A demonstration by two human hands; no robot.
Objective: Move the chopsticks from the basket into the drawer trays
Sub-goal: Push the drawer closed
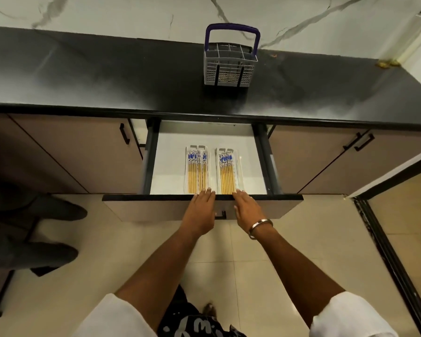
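The drawer [272, 204] stands pulled out under the black counter. Inside lie two white trays side by side, the left tray [187, 171] and the right tray [239, 166]. Each holds several yellow chopsticks with blue-and-white patterned tops, the left set [197, 172] and the right set [227, 175]. My left hand [201, 210] and my right hand [246, 209] rest flat on the drawer's front edge, fingers straight, fingertips at the near ends of the trays. The grey wire basket [230, 66] with a dark blue handle stands on the counter behind; no chopsticks show in it.
The black counter [107, 76] runs the full width, backed by a white marbled wall. Brown cabinet doors with black handles flank the drawer. A dark chair and a person's shoes [51, 210] are at the left on the tiled floor. A dark door frame [389, 251] is at the right.
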